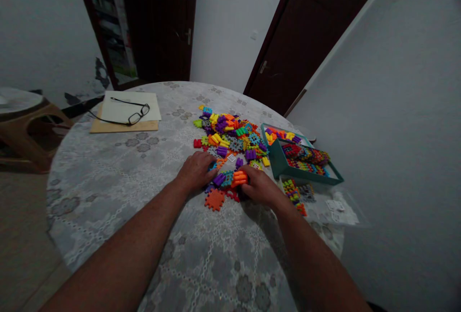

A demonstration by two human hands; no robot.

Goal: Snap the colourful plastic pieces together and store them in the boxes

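Observation:
A heap of coloured plastic building pieces (pixel 236 144) lies on the table: gear-edged squares and ribbed connectors in purple, orange, yellow, green, blue and red. At the heap's near left edge is my left hand (pixel 196 170), its fingers curled round a blue building piece (pixel 213 165) that is mostly hidden. My right hand (pixel 257 185) is closed on an orange ribbed connector (pixel 239 178) at the near right of the heap. Between the hands lie a purple connector (pixel 219 179) and a teal toothed piece (pixel 227 178). Nearest me is a flat orange toothed square (pixel 215 199).
A teal box (pixel 306 174) of assembled pieces stands right of the heap, its lid or tray (pixel 264 132) behind it. Clear plastic bags (pixel 342 209) lie nearby. Eyeglasses (pixel 134 118) rest on papers (pixel 151 105) at the left of the round table (pixel 118 177). A stool (pixel 27 129) is beyond.

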